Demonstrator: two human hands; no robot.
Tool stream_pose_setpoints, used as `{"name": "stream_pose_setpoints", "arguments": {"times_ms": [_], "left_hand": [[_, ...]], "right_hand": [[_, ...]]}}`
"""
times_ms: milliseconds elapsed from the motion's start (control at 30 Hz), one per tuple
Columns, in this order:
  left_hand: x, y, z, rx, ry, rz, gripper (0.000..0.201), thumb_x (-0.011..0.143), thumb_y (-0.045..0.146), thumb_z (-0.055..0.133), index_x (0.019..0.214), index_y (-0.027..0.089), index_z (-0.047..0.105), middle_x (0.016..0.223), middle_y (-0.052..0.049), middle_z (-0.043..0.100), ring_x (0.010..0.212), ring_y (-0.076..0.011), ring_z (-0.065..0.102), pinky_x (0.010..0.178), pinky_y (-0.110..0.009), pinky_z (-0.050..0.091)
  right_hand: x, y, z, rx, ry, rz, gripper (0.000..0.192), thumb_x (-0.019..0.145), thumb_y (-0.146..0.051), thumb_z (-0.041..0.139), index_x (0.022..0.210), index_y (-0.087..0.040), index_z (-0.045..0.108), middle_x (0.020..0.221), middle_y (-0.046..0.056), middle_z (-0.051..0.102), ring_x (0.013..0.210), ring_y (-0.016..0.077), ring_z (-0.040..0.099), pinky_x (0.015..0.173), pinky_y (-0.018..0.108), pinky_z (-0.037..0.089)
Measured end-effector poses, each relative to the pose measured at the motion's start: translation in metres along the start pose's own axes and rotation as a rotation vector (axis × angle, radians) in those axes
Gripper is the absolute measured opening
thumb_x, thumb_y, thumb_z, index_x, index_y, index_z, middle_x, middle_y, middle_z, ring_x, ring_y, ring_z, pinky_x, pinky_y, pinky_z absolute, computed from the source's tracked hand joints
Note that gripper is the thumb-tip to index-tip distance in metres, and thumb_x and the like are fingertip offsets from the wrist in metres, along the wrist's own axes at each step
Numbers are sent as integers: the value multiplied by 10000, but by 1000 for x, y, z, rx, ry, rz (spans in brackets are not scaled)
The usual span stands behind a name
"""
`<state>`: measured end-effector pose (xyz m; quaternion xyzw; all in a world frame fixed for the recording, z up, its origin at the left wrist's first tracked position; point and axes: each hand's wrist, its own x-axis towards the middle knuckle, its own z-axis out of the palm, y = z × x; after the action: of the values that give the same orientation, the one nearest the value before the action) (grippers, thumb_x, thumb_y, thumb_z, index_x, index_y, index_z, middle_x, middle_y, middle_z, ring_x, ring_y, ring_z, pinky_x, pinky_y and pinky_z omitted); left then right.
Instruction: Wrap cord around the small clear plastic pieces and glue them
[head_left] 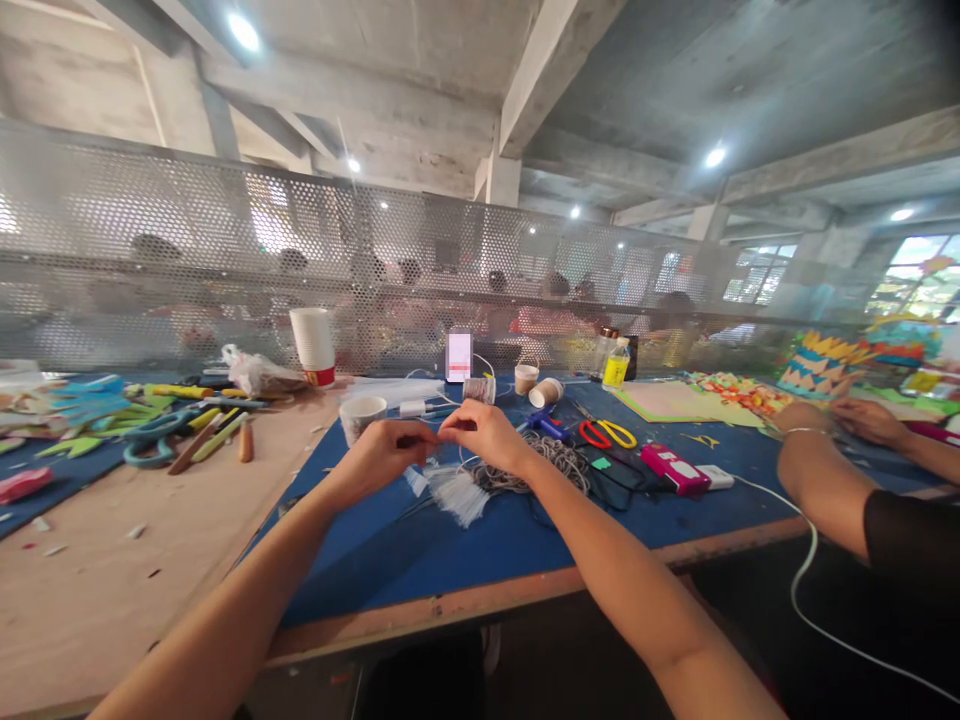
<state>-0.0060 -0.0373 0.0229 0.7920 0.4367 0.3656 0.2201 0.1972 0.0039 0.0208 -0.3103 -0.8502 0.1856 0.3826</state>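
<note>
My left hand (pixel 384 457) and my right hand (pixel 486 436) are raised over the blue mat (pixel 390 570), with their fingertips almost meeting. The fingers of each are pinched together. Anything between them is too fine to make out. Below and just behind my right hand lie a bundle of white, translucent strands (pixel 459 497) and a tangled heap of grey cord (pixel 555 462). A paper cup (pixel 363 415) stands behind my left hand. Past my right hand are a blue glue gun (pixel 550 424) and scissors with red and yellow handles (pixel 609 434).
A lit phone (pixel 459 357) leans upright against the perforated metal screen (pixel 390 260). At left are pliers (pixel 154 437) and stacked cups (pixel 312 345). A pink box (pixel 673 470) with a white cable lies right. A co-worker's arm (pixel 825 480) reaches in at far right.
</note>
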Motion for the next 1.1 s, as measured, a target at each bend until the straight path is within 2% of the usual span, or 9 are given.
{"name": "stream_pose_setpoints", "arguments": {"times_ms": [100, 167, 267, 333, 500, 733, 933, 1000, 1100], "left_hand": [[0, 5, -6, -198, -78, -9, 231, 816, 376, 624, 856, 174, 729, 665, -26, 684, 626, -156, 563, 588, -259, 400], [-1, 7, -7, -315, -36, -31, 237, 798, 382, 657, 855, 163, 725, 651, -27, 673, 589, -137, 529, 549, -246, 376], [0, 6, -4, -446, 85, -76, 218, 770, 363, 697, 820, 152, 718, 633, -22, 651, 572, -119, 501, 529, -232, 357], [1, 4, -1, -483, 155, -95, 211, 761, 354, 706, 801, 148, 712, 636, -21, 647, 569, -113, 496, 530, -229, 360], [2, 2, 5, -400, 269, -112, 221, 756, 361, 684, 787, 143, 703, 612, -14, 637, 553, -120, 494, 534, -237, 370], [-1, 0, 10, 25, 333, -39, 211, 790, 334, 572, 795, 174, 710, 630, -2, 654, 586, -150, 542, 555, -245, 367], [1, -4, 6, 127, 179, -24, 189, 778, 310, 566, 760, 188, 710, 568, 22, 613, 548, -142, 505, 535, -243, 348], [2, -4, 3, 67, 102, -33, 193, 783, 320, 573, 753, 184, 707, 579, 18, 620, 550, -142, 509, 535, -245, 353], [2, 1, -1, -74, -26, -36, 213, 783, 355, 606, 784, 173, 716, 607, -5, 643, 585, -157, 544, 560, -258, 381]], "right_hand": [[5, 4, -3, 361, -118, 140, 224, 809, -370, 694, 870, -155, 717, 816, 26, 672, 738, 127, 589, 701, 257, 449], [7, 3, -2, 486, -94, 178, 207, 794, -349, 703, 867, -155, 713, 813, 24, 685, 734, 124, 591, 713, 262, 455], [7, -2, 4, 519, 9, 137, 178, 797, -326, 692, 852, -156, 698, 817, 22, 685, 750, 124, 598, 731, 258, 460], [5, -6, 8, 423, 84, 82, 184, 824, -338, 661, 852, -158, 686, 805, 21, 671, 734, 124, 588, 707, 249, 456], [-4, -17, 15, -75, 246, -86, 169, 900, -312, 573, 871, -188, 684, 807, 17, 603, 705, 115, 530, 681, 233, 417], [-8, -19, 12, -369, 211, -164, 151, 923, -297, 561, 922, -197, 674, 885, 30, 591, 767, 120, 543, 692, 227, 398], [-5, -11, 9, -314, 166, -112, 150, 901, -313, 604, 893, -200, 701, 890, 24, 603, 737, 109, 546, 696, 239, 396], [-2, -5, 6, -156, 111, -34, 157, 866, -329, 645, 872, -188, 715, 862, 23, 619, 726, 110, 551, 674, 235, 402], [3, 5, -1, 197, -75, 116, 207, 808, -358, 693, 851, -158, 726, 802, 25, 659, 726, 122, 571, 683, 241, 427]]}}
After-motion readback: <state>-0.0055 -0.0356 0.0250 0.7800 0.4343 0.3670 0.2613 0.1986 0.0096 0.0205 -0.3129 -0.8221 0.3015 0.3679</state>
